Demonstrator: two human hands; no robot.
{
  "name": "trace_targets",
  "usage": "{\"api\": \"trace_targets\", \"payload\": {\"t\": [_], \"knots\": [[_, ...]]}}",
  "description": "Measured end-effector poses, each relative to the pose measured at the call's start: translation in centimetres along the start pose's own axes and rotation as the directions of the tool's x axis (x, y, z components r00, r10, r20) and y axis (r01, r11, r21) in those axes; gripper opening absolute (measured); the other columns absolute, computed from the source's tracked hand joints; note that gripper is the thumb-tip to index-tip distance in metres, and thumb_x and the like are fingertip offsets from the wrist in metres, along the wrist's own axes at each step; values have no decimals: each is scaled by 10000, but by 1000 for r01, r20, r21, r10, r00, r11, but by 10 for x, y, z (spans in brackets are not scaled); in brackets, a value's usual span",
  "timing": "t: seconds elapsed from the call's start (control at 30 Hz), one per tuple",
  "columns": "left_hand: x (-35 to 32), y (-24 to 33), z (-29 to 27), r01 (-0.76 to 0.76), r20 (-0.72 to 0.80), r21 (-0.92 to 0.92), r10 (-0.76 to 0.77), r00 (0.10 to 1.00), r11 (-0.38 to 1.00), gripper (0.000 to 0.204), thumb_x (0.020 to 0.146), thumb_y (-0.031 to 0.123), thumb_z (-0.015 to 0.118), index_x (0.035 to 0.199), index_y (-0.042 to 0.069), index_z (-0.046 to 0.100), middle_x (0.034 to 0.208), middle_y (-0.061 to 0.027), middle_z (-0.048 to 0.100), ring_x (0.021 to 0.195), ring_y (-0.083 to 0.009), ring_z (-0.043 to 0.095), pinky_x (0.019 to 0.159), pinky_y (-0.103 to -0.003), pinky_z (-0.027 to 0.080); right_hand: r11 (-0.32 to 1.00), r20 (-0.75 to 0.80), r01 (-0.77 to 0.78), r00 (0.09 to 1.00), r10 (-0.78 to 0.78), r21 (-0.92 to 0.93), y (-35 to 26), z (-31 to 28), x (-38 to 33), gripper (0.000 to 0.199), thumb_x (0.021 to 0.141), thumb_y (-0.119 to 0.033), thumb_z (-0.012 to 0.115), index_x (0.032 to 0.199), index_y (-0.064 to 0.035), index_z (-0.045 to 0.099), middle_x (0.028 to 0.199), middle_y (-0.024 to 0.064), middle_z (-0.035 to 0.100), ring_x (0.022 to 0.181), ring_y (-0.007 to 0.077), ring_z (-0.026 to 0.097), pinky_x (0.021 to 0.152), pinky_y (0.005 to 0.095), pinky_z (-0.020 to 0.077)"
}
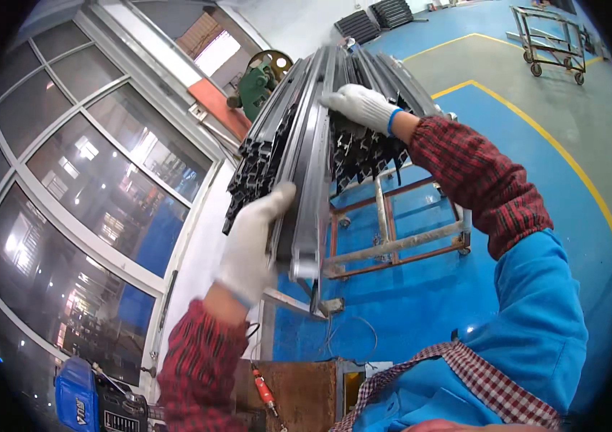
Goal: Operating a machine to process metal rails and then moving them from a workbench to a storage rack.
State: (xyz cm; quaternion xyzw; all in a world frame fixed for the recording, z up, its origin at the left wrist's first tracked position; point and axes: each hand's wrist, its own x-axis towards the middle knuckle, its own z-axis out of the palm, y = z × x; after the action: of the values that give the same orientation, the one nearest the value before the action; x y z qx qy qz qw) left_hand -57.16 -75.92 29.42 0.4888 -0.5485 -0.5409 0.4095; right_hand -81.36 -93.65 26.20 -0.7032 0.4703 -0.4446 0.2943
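A long grey metal profile (312, 180) runs away from me, its near end jutting out past a pile of similar dark profiles (259, 162). My left hand (248, 248), in a white knit glove slightly smeared by motion, grips the profile's left side near that end. The thumb lies along the edge, while the other fingers are mostly hidden. Farther up, my right hand (367, 108), in a white glove with a blue cuff, is closed over the profile's right edge. Its fingertips reach onto the upper face.
The pile rests on a rusty wheeled frame (392, 253). Below me are a brown bench top (306, 392) with a red screwdriver-like tool (264, 392) and a blue machine (77, 394). A green machine (254, 90) and windows (104, 151) stand left; a cart (551, 43) stands far right.
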Motion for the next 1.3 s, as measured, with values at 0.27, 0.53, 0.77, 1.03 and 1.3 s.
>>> {"api": "trace_targets", "payload": {"t": [0.27, 0.53, 0.77, 1.03, 1.3], "knots": [[171, -15, 2, -49, -5, -167, 49, 999, 985, 274, 1053, 301, 581, 1078, 61, 709, 915, -46, 756, 662, -134, 693, 543, -269, 553, 915, -195, 396, 894, -404, -81, 23, 11, -80, 567, 958, -460, 652, 1356, -59, 614, 1126, 128, 710, 942, 235, 720, 740, 329, 576], [200, -16, 7, -199, -200, -2, 195, 960, 980, 472, 1030, 505, 569, 1095, 54, 691, 901, -55, 702, 669, -152, 648, 569, -279, 552, 806, -177, 301, 880, -440, -510, 41, 15, -83, 648, 952, -517, 655, 1404, -65, 545, 1042, 115, 673, 824, 231, 718, 605, 326, 560], [120, -41, -14, -368, -321, 247, 434, 841, 896, 533, 1028, 533, 561, 1189, 37, 669, 1004, -72, 670, 810, -139, 633, 659, -268, 545, 612, -138, 441, 728, -672, -657, 47, 54, -81, 637, 837, -425, 774, 1371, -134, 588, 938, 47, 635, 718, 181, 662, 561, 307, 517], [28, -104, -55, -258, -404, 372, 406, 820, 892, 518, 1041, 496, 535, 1195, 27, 692, 955, -68, 676, 804, -140, 628, 639, -269, 531, 408, -100, 642, 459, -883, -649, 64, 62, -63, 475, 818, -353, 796, 1238, -171, 666, 864, 0, 632, 676, 125, 642, 563, 239, 487], [-20, -142, -73, -210, -537, 337, 371, 758, 918, 472, 1045, 446, 533, 1170, 22, 699, 896, -77, 687, 744, -142, 630, 619, -287, 544, 392, -159, 512, 439, -884, -764, 56, 46, -15, 159, 946, -197, 633, 1099, -202, 674, 880, -50, 678, 723, 127, 672, 614, 279, 536]]}}
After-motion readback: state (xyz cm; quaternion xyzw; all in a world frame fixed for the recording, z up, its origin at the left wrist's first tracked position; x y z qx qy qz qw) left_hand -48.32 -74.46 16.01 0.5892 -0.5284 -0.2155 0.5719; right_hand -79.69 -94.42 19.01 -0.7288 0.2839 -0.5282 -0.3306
